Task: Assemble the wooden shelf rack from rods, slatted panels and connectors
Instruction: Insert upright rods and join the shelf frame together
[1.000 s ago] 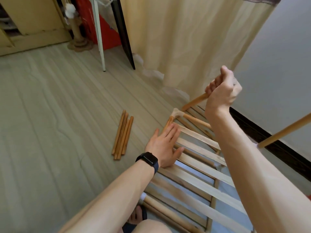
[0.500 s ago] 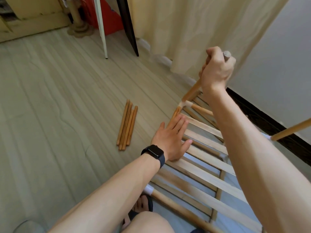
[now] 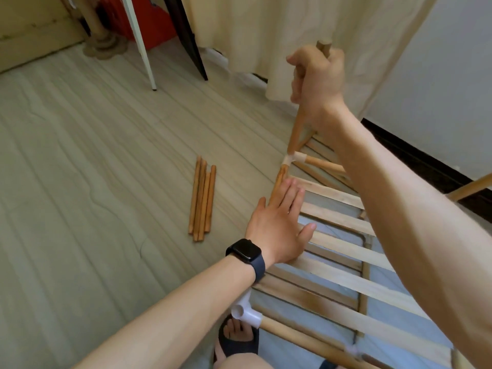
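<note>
Pale wood-grain floor [image 3: 80,182] bears loose rods [image 3: 202,198], cream curtain [image 3: 279,30] behind.

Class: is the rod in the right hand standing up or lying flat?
Standing, slightly tilted: right hand grips the rod, its lower end in the corner connector.

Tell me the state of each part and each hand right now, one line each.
Right hand: grips the upright rod.
Upright rod: standing, slightly tilted, lower end at far connector.
Left hand: flat on the slatted panel.
Near connector: one socket empty.
Loose rods: lying together on floor.
</note>
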Available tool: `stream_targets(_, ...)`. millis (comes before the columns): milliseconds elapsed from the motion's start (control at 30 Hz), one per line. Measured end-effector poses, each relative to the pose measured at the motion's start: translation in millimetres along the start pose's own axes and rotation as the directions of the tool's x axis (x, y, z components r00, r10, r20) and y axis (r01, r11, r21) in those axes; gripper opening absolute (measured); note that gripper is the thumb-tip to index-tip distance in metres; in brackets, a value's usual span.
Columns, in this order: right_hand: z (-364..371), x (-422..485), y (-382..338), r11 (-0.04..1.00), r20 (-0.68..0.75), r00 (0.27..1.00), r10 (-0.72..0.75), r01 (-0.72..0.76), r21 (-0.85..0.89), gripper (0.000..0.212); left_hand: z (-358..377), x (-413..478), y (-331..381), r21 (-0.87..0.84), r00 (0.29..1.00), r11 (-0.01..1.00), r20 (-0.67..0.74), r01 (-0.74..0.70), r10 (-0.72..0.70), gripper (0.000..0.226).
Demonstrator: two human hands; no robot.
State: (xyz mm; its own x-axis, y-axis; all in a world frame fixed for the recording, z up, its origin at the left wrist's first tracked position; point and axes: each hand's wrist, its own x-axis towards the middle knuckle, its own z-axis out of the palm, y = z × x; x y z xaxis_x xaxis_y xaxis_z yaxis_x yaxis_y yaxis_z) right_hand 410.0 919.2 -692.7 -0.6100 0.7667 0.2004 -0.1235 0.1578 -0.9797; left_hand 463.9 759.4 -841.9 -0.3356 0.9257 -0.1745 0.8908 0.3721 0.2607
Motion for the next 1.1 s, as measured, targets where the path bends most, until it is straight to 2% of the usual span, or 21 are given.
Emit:
stream_targets(100,-12,5,1,0.996,0.071,0.997,0.040,-0.045,0.076,0.044,0,4,-1,0.010,0.999,0.999,-0.019,-0.033,0.033,0.075)
stream_targets(200,-9,10,2,0.998,0.096,0.994,0.061,-0.064,0.023,0.041,2,7,0,0.013,0.999,0.998,0.000,-0.054,0.054,0.072)
stream_targets(367,4,2,14,1.000,-0.116,0.993,0.018,-0.018,-0.005,0.031,5,3,0,0.034,0.999,0.999,0.030,-0.037,0.036,0.072)
stream_targets(467,9,-4,13,0.998,-0.156,0.988,-0.006,-0.003,-0.058,0.022,3,2,0,0.010,0.999,0.999,0.019,-0.034,0.034,0.071)
stream_targets(567,2,1,5,0.994,-0.101,0.994,0.044,-0.053,-0.098,0.026,0,4,-1,0.010,0.999,0.998,-0.004,-0.054,0.054,0.070)
stream_targets(667,-7,4,4,0.994,-0.014,0.994,0.104,-0.105,-0.038,0.035,1,3,-2,0.027,0.996,0.996,-0.016,-0.089,0.089,0.069)
stream_targets(833,-8,5,6,0.989,0.077,0.986,0.149,-0.148,-0.014,0.033,5,4,-5,0.062,0.995,0.993,-0.016,-0.095,0.096,0.069)
stream_targets(933,-10,5,10,0.988,0.057,0.986,0.157,-0.157,-0.010,0.033,7,5,-4,0.060,0.996,0.994,0.010,-0.094,0.094,0.070)
stream_targets(1100,-8,1,10,0.981,-0.020,0.991,0.133,-0.135,-0.136,0.033,1,7,-2,0.067,0.998,0.996,0.021,-0.061,0.060,0.072)
